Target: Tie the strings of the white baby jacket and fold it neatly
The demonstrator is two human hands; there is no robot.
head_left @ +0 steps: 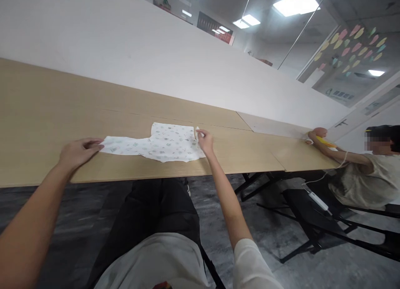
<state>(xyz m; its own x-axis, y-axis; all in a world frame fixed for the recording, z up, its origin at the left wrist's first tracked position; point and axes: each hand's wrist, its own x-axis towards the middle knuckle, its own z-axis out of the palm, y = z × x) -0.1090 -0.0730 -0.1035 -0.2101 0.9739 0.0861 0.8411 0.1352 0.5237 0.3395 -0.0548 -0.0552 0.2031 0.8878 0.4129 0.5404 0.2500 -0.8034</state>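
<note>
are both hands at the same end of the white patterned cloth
No: the left hand is at one end of the white patterned cloth, the right hand at the opposite end.

White garment (171, 143) bearing a small, scattered grey-green print, light tan table (62, 110), plain white wall (93, 43), black trousers (137, 222), pale grey shirt (156, 260), streaked dark grey floor (81, 222), paper notes (356, 47) in pink, yellow and green

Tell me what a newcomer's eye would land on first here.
Probably the white patterned cloth lying on the pale table, with the left hand at its narrow end and the right hand at the opposite side. Next, likely, the colourful shapes at upper right.
</note>
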